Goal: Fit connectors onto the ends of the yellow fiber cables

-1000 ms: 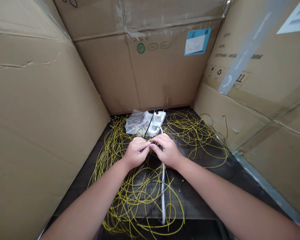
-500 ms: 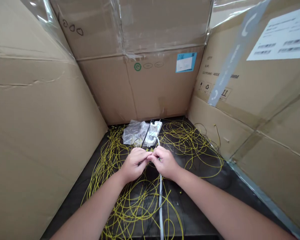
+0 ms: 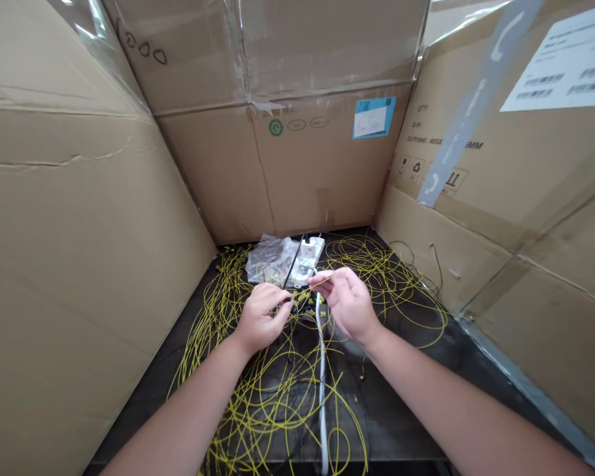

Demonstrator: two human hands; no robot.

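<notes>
My left hand (image 3: 262, 318) is curled shut above a tangle of thin yellow cables (image 3: 258, 390) on a dark tabletop (image 3: 401, 410), pinching a small connector end I can barely see. My right hand (image 3: 348, 304) is raised a little to its right, thumb and forefinger pinched on a yellow cable strand, the other fingers spread. A white cord (image 3: 322, 383) runs from a white power strip (image 3: 307, 258) down between my forearms.
Tall cardboard boxes (image 3: 79, 231) wall in the table on the left, back and right. A crumpled clear plastic bag (image 3: 270, 259) lies beside the power strip at the back. More yellow cable loops (image 3: 391, 277) spread to the right.
My hands were pressed together over the cables; now the right hand has lifted and pulled away to the right with a strand. The camera has shifted slightly.
</notes>
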